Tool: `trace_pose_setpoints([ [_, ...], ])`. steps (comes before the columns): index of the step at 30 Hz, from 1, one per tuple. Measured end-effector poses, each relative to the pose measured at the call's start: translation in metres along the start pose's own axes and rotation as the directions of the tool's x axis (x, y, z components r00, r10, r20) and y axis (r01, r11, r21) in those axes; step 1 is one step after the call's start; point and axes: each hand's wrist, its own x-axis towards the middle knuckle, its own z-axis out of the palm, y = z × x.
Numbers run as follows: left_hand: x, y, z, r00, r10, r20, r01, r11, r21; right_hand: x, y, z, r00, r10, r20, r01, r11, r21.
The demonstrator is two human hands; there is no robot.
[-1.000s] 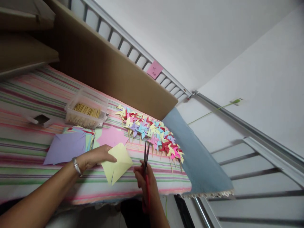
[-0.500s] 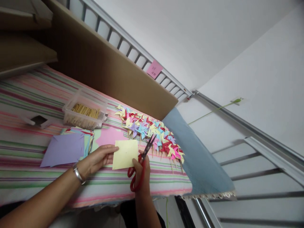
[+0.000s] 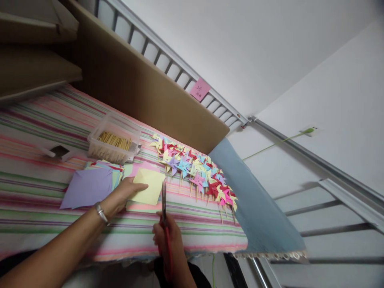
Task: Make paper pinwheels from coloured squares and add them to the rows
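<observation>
Along the striped surface's (image 3: 207, 236) far edge stood a brown board (image 3: 144, 92), backed by a metal railing (image 3: 180, 60); beyond the right edge rose a white wall (image 3: 351, 92).

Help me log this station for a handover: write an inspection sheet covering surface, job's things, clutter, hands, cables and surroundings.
Surface: striped cloth under the items
Job's things: yellow paper, red-handled scissors, paper stack, paper pinwheels, clear box of sticks
Clutter: small item with a dark inside, too unclear to name
Hands: left hand holds the yellow paper; right hand holds the scissors
Cables: green cord along the wall
Surroundings: brown board, pink note, blue cloth
</observation>
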Motion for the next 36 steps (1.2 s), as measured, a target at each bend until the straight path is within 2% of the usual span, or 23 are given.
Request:
trace_pose_setpoints([
  [3,0.000,0.006,-0.006,1.000,0.007,0.007,-0.007,0.997,0.078,-0.021,0.011,-0.012,0.984,0.052,0.170,-0.035,0.994,-0.102],
  [5,-0.001,0.008,-0.008,0.999,0.000,0.053,-0.007,0.993,0.121,-0.031,0.015,-0.016,0.977,0.067,0.203,-0.044,0.992,-0.115],
  [10,0.001,0.006,-0.011,0.988,0.000,0.154,-0.024,0.988,0.153,-0.035,0.024,-0.021,0.978,0.108,0.179,-0.086,0.988,-0.126],
  [21,-0.001,0.004,-0.008,0.970,-0.042,0.240,0.004,0.987,0.158,-0.033,0.026,-0.017,0.978,0.102,0.182,-0.089,0.993,-0.081],
  [25,-0.001,0.002,-0.006,0.972,-0.099,0.213,0.065,0.985,0.162,-0.031,0.019,-0.015,0.981,0.095,0.169,-0.076,0.991,-0.114],
  [30,-0.001,0.004,-0.005,0.973,-0.091,0.210,0.064,0.989,0.134,-0.033,0.007,-0.014,0.983,0.078,0.167,-0.064,0.994,-0.087],
  [36,-0.003,0.004,-0.005,0.974,-0.085,0.209,0.057,0.989,0.136,-0.028,0.016,-0.011,0.981,0.119,0.151,-0.108,0.991,-0.082],
])
